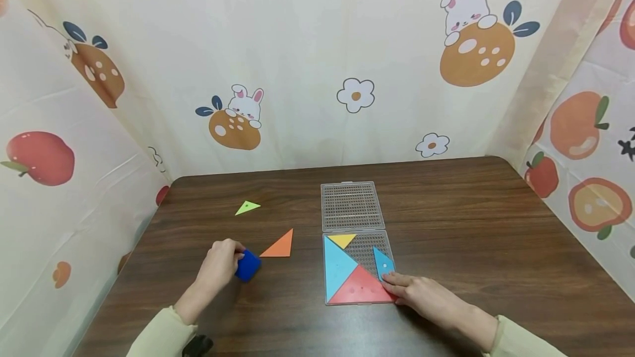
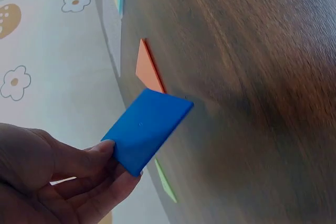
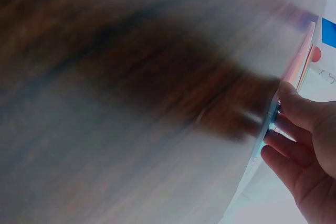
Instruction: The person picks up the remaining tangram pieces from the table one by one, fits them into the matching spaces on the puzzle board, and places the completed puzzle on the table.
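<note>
Between thumb and fingertips, my left hand (image 1: pixel 220 263) pinches a blue square tangram piece (image 1: pixel 248 265), held tilted above the table in the left wrist view. My right hand (image 1: pixel 426 297) rests at the lower right of an open clear case (image 1: pixel 364 248), its fingertips touching a blue parallelogram piece (image 1: pixel 382 260) there. The thumb lies by the corner of a large red triangle (image 1: pixel 359 288) in the case. A large light-blue triangle (image 1: pixel 337 269) and a small yellow triangle (image 1: pixel 341 240) also lie inside. The right wrist view shows these fingers along the case edge.
On the table (image 1: pixel 471 225), an orange triangle (image 1: pixel 280 245) lies just right of the blue square. Farther back is a small green triangle (image 1: pixel 247 207). The case's gridded lid (image 1: pixel 352 205) lies flat behind its tray. A printed curtain (image 1: pixel 307 70) encloses the table's back and sides.
</note>
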`<state>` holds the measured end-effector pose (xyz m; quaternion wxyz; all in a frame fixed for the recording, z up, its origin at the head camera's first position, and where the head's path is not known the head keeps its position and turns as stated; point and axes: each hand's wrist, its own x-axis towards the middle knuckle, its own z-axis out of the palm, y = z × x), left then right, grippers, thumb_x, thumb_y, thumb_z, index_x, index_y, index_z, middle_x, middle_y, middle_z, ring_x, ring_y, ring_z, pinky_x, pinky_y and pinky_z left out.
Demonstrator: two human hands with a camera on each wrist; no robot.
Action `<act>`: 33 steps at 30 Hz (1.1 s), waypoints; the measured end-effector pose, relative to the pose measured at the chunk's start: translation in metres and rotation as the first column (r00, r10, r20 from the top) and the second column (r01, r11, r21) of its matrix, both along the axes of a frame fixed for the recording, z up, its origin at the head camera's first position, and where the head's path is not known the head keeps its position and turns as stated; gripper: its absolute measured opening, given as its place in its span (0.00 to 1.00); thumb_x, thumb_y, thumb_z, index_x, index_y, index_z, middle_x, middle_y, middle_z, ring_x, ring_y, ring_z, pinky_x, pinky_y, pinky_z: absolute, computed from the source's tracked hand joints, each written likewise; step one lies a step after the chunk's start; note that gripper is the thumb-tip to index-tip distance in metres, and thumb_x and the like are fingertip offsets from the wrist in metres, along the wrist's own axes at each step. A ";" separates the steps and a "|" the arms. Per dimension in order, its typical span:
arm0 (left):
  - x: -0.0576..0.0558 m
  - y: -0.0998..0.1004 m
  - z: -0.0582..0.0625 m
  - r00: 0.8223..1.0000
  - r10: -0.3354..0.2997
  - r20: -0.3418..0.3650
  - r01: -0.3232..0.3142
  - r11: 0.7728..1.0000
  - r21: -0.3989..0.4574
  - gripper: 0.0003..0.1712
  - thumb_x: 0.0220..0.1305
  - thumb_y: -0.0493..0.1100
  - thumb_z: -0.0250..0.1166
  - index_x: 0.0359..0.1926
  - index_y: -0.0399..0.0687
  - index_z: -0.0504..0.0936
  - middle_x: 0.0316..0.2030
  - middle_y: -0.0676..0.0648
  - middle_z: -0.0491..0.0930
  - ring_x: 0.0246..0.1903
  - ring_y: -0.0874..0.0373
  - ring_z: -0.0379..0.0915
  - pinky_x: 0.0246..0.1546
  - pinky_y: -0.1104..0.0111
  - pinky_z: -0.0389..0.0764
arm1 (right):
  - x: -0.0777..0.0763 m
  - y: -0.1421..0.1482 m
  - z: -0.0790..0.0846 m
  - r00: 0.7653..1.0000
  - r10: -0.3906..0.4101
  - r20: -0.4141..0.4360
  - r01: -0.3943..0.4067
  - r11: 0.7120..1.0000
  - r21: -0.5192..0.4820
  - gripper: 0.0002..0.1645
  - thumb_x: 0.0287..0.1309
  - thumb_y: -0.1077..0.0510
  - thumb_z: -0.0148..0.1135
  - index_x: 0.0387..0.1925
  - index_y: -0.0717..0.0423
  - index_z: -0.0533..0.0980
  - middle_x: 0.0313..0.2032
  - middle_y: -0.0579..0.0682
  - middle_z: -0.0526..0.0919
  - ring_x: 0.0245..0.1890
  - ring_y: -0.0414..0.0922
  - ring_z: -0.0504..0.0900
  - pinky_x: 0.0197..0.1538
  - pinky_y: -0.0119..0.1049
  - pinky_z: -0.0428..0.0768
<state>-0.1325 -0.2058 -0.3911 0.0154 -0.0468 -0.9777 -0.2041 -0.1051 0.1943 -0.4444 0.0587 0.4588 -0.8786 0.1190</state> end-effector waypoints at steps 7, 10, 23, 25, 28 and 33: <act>-0.008 0.006 -0.008 1.000 -0.005 0.025 0.003 0.999 0.049 0.03 0.51 0.27 0.61 0.29 0.29 0.81 0.28 0.38 0.79 0.27 0.49 0.77 0.27 0.60 0.78 | 0.000 0.001 0.000 1.000 -0.005 -0.009 0.005 1.000 0.004 0.23 0.45 0.58 0.64 0.47 0.59 0.76 0.47 0.54 0.77 0.45 0.47 0.77 0.37 0.37 0.77; -0.011 0.007 -0.011 0.999 -0.002 0.036 -0.001 0.998 0.064 0.03 0.51 0.26 0.61 0.29 0.29 0.81 0.28 0.38 0.79 0.28 0.49 0.77 0.28 0.60 0.78 | 0.000 0.001 0.000 1.000 -0.006 0.000 0.006 1.000 0.007 0.23 0.46 0.58 0.64 0.48 0.59 0.76 0.48 0.54 0.77 0.45 0.47 0.77 0.37 0.37 0.77; -0.023 0.016 -0.026 0.999 0.001 0.048 -0.002 1.000 0.030 0.04 0.50 0.26 0.62 0.29 0.31 0.81 0.28 0.38 0.79 0.29 0.48 0.76 0.30 0.58 0.77 | 0.000 0.000 -0.002 1.000 0.002 -0.027 -0.002 1.000 0.002 0.23 0.45 0.57 0.64 0.46 0.60 0.77 0.47 0.55 0.77 0.45 0.47 0.77 0.37 0.37 0.77; -0.024 0.018 -0.028 0.998 0.003 0.059 -0.005 0.999 0.035 0.04 0.50 0.26 0.62 0.29 0.31 0.81 0.28 0.39 0.79 0.28 0.49 0.76 0.30 0.59 0.77 | 0.000 0.000 -0.002 1.000 0.002 -0.028 -0.002 1.000 0.004 0.23 0.45 0.57 0.64 0.46 0.60 0.77 0.47 0.55 0.77 0.45 0.47 0.77 0.37 0.37 0.77; -0.024 0.020 -0.030 0.997 0.006 0.074 -0.009 0.999 0.039 0.04 0.50 0.27 0.62 0.31 0.31 0.81 0.28 0.39 0.79 0.27 0.50 0.76 0.29 0.59 0.78 | 0.000 0.000 -0.002 1.000 0.003 -0.026 -0.003 1.000 0.005 0.23 0.45 0.58 0.64 0.46 0.60 0.77 0.47 0.55 0.77 0.45 0.47 0.77 0.37 0.37 0.77; -0.019 0.025 -0.033 0.999 -0.018 0.028 0.018 1.000 0.000 0.04 0.51 0.31 0.64 0.30 0.32 0.81 0.27 0.40 0.78 0.27 0.50 0.76 0.29 0.59 0.78 | 0.000 -0.001 -0.001 1.000 0.003 -0.023 -0.003 1.000 -0.002 0.23 0.46 0.58 0.64 0.47 0.60 0.77 0.47 0.55 0.77 0.46 0.47 0.77 0.37 0.37 0.77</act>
